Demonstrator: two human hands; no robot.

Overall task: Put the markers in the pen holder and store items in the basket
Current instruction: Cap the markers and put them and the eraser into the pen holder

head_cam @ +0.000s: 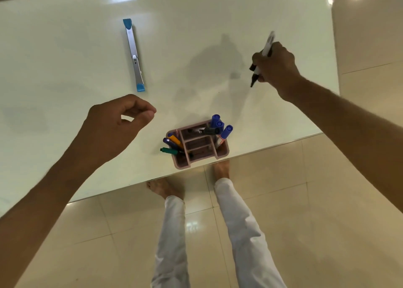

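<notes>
Head view: right hand [275, 66] grips markers [262, 58]; left hand [118, 124] loosely curled, empty; stapler [134, 54] beyond pen holder [222, 154].

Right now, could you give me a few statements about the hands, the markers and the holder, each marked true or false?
1. The right hand holds markers. True.
2. The left hand grips a marker. False: it holds nothing, fingers loosely curled.
3. The holder stands near the table's front edge. True.
4. The holder is empty. False: several markers stand in it.
5. The blue-ended tool lies in the holder. False: it lies on the table, apart.
</notes>
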